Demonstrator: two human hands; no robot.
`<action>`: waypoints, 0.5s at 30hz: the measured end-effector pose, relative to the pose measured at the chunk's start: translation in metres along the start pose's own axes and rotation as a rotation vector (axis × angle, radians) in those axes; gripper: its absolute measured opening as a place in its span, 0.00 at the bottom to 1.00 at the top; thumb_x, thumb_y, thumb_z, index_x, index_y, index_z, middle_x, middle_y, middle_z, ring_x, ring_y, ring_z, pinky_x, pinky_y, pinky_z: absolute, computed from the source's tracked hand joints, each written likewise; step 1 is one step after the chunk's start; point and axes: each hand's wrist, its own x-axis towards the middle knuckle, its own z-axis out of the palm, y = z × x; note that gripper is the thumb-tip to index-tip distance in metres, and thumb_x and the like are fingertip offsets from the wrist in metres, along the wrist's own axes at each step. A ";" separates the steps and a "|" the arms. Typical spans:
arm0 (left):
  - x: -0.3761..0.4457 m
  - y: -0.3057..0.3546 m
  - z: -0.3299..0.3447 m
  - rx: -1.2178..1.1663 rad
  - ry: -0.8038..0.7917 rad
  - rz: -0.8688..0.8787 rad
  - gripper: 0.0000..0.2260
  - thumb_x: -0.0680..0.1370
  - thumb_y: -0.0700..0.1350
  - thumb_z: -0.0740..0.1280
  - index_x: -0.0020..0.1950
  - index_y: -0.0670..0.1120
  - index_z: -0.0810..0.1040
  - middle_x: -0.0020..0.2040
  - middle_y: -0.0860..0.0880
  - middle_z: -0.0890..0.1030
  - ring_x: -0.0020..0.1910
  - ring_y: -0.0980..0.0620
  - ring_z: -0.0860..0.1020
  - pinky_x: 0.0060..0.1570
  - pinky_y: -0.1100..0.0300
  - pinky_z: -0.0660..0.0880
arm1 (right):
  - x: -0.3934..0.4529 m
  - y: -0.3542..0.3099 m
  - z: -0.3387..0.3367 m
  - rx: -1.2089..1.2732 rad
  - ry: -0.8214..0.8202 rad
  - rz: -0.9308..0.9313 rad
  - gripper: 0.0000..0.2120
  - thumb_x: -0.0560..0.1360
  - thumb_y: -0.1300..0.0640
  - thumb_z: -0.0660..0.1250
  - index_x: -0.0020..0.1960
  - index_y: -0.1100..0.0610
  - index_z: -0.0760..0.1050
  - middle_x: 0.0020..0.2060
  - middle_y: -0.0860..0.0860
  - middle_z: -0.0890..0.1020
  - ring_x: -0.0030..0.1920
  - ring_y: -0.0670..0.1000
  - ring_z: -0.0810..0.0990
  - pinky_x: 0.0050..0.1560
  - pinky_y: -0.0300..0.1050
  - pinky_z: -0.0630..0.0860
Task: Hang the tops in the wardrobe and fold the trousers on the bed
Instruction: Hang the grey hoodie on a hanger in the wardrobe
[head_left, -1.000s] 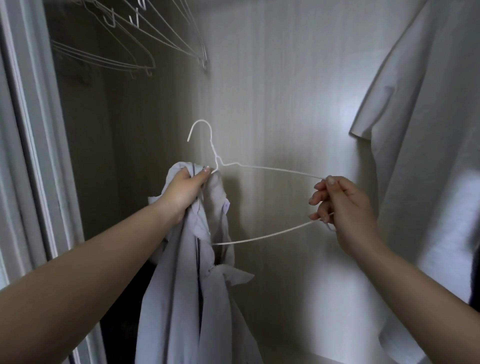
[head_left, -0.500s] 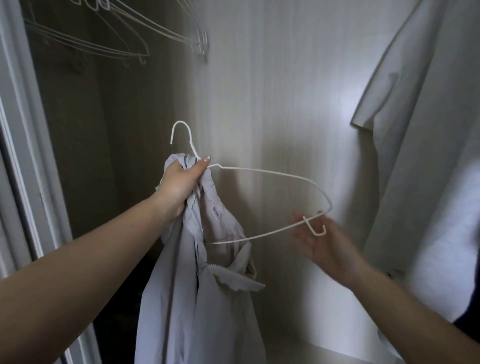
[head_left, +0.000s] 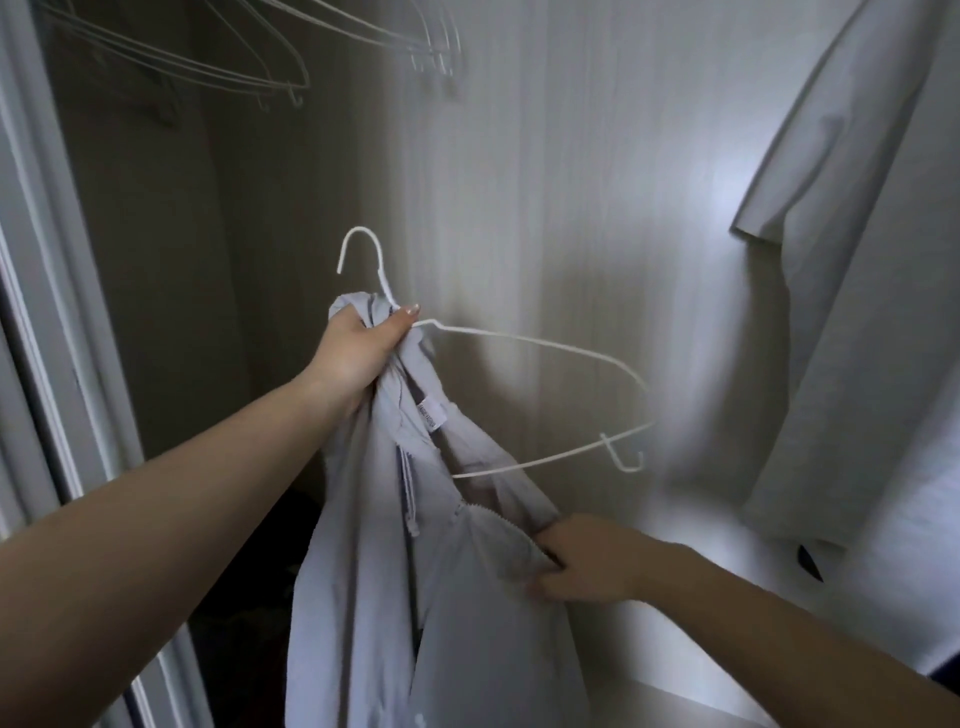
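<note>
Pale grey fabric of a zip-up top (head_left: 452, 597) hangs bunched inside an open wardrobe (head_left: 545, 171), held up at its collar by the left hand (head_left: 358, 353), whose grip also clasps the neck of a white wire hanger (head_left: 524, 395). The right hand (head_left: 587, 561) pinches the top's zipped front edge lower down. A white t-shirt (head_left: 857, 291) hangs at right, and empty wire hangers (head_left: 218, 67) hang above.

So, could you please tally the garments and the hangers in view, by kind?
Garments: 2, the grey jacket and the white T-shirt.
Held hangers: 1, the white wire hanger.
Hangers on the rail: several, overlapping, not countable.
Total countable: 3.
</note>
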 end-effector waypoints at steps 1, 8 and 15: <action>0.001 -0.007 -0.006 0.080 0.049 0.005 0.11 0.76 0.47 0.70 0.40 0.41 0.76 0.44 0.36 0.81 0.47 0.42 0.82 0.55 0.46 0.78 | -0.006 0.009 -0.006 -0.054 0.054 -0.005 0.15 0.74 0.41 0.62 0.38 0.51 0.66 0.48 0.56 0.79 0.50 0.58 0.78 0.41 0.43 0.66; 0.005 -0.044 -0.015 0.269 0.233 0.030 0.16 0.76 0.46 0.71 0.30 0.43 0.72 0.33 0.47 0.79 0.36 0.52 0.77 0.46 0.56 0.74 | -0.032 0.040 -0.050 -0.275 0.254 -0.053 0.18 0.76 0.40 0.60 0.56 0.53 0.75 0.62 0.46 0.75 0.60 0.50 0.74 0.53 0.46 0.73; 0.010 -0.054 -0.001 0.373 0.169 0.096 0.18 0.76 0.47 0.70 0.46 0.30 0.76 0.47 0.35 0.80 0.48 0.42 0.79 0.52 0.53 0.73 | -0.042 0.054 -0.070 -0.323 0.316 -0.040 0.15 0.77 0.42 0.61 0.49 0.54 0.75 0.56 0.48 0.79 0.53 0.52 0.78 0.48 0.48 0.73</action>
